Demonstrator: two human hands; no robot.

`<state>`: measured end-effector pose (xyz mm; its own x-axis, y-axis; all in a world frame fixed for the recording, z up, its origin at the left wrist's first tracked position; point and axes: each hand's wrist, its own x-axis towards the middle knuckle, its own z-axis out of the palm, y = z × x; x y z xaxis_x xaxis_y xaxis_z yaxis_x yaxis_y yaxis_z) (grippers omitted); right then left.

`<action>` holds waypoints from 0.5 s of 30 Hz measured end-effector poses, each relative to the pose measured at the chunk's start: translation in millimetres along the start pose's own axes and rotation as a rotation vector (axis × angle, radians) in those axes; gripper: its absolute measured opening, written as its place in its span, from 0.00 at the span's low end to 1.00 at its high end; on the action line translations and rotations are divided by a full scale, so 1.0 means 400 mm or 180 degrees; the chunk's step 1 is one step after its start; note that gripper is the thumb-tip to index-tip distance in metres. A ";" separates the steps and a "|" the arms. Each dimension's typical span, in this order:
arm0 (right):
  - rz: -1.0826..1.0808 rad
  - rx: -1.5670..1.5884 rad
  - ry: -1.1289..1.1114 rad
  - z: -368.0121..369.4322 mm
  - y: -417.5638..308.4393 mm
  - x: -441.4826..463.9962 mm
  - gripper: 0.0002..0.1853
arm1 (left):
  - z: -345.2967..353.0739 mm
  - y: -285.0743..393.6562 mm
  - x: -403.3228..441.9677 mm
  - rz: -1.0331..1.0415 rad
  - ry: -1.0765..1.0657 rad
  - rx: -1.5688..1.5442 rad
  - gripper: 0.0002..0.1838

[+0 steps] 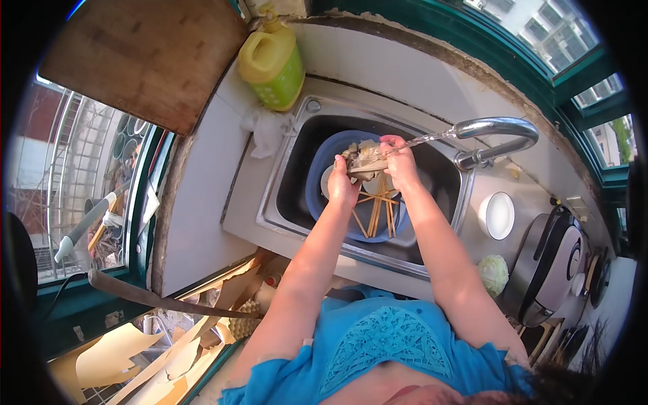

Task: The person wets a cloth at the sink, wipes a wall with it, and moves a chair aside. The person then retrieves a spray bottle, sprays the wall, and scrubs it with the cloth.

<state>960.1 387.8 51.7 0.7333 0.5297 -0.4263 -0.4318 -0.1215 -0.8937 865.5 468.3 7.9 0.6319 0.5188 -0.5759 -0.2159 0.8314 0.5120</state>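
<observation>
Over a blue basin (314, 177) in the sink, both my hands grip a pale, brown-edged, dish-like thing (366, 162) whose kind I cannot make out. My left hand (344, 182) is closed on its left side, thumb up. On its right side my right hand (401, 164) is closed too, close under the water stream (425, 138) from the faucet (503, 128). Several wooden chopsticks (378, 210) lie in the basin below my hands. Pale crockery shows partly behind them, mostly hidden by my hands.
The metal sink (266, 210) surrounds the basin. A yellow-green jug (273, 71) and a clear plastic bag (266, 131) stand at the back left. Right of the sink are a white bowl (499, 216), a cabbage (493, 275) and a rice cooker (550, 266).
</observation>
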 end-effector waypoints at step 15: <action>-0.1598 -0.2954 0.0516 0.077 0.070 0.023 0.18 | 0.003 -0.036 -0.043 -0.0540 -0.0721 -0.0717 0.25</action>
<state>938.4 415.2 27.2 0.8066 0.5871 0.0677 0.4579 -0.5484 -0.6997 858.7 447.1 11.1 0.8162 0.3333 -0.4719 -0.2365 0.9380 0.2534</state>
